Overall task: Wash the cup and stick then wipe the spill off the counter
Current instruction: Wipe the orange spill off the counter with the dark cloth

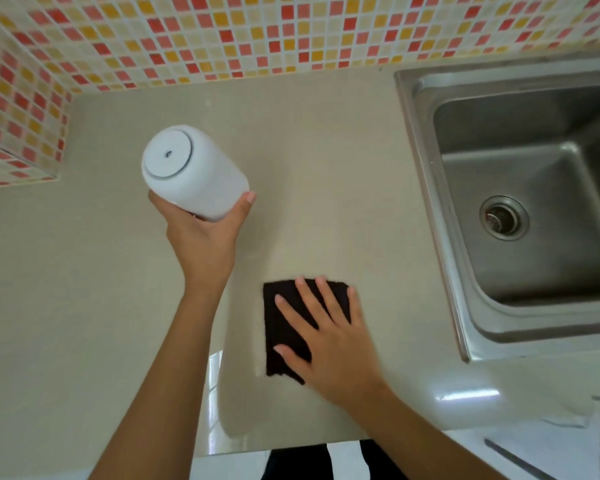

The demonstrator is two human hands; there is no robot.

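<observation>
Left hand [201, 244] grips white cup [191, 173] from below, fingers and thumb curled round body, cup lifted above counter [326, 161] and tilted, lidded end toward camera. Right hand [329, 334] lies flat, fingers straight and spread, pressing dark cloth [284, 327] onto counter near front edge, right of left forearm. Steel sink [520, 202] at right, drain [504, 218] in basin floor. Mosaic tile wall [257, 32] along far side and left. Stick not seen.
</observation>
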